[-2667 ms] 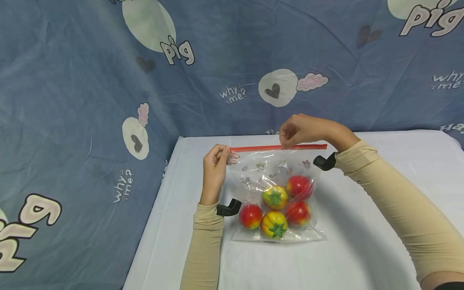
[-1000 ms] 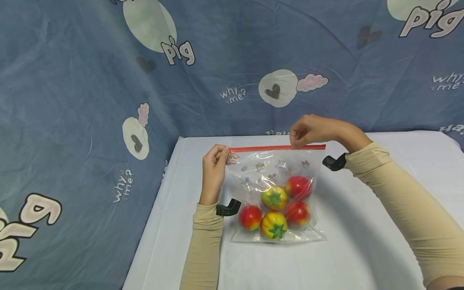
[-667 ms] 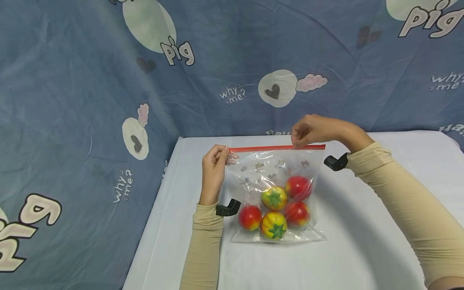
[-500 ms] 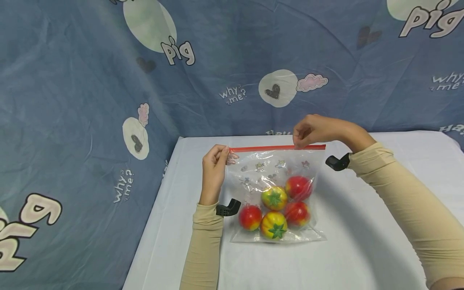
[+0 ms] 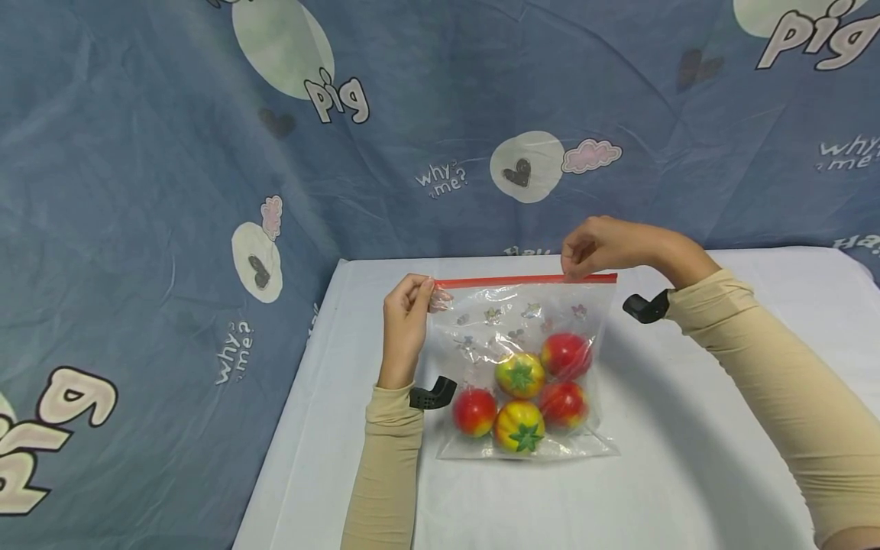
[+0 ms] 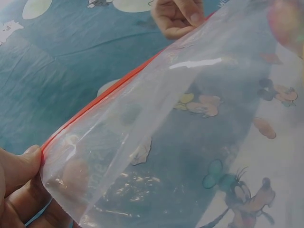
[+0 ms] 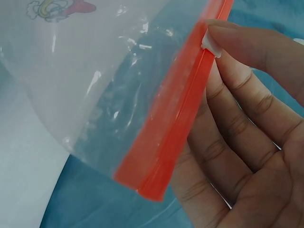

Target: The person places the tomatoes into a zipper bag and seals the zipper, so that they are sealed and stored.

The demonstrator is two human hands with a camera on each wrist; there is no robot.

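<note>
A clear zip bag (image 5: 474, 359) printed with cartoon figures is held up by its red zip strip (image 5: 502, 282). My left hand (image 5: 407, 321) pinches the strip's left end, thumb in front. Further right along the strip, near its right end, my right hand (image 5: 601, 248) pinches a small white slider (image 7: 211, 45) between thumb and index finger. Inside the bag's lower part lie several round fruits: red ones (image 5: 474, 412) and yellow ones with green star-shaped tops (image 5: 519, 426). In the left wrist view, one fruit (image 6: 289, 23) shows blurred through the plastic.
A white cloth-covered table (image 5: 522, 504) lies under the bag. Blue printed curtains (image 5: 440, 99) hang behind and to the left. Each wrist carries a black camera mount (image 5: 433, 393).
My right hand has moved to the right along the red strip, nearer its right end. My left hand and the bag have stayed nearly in place.
</note>
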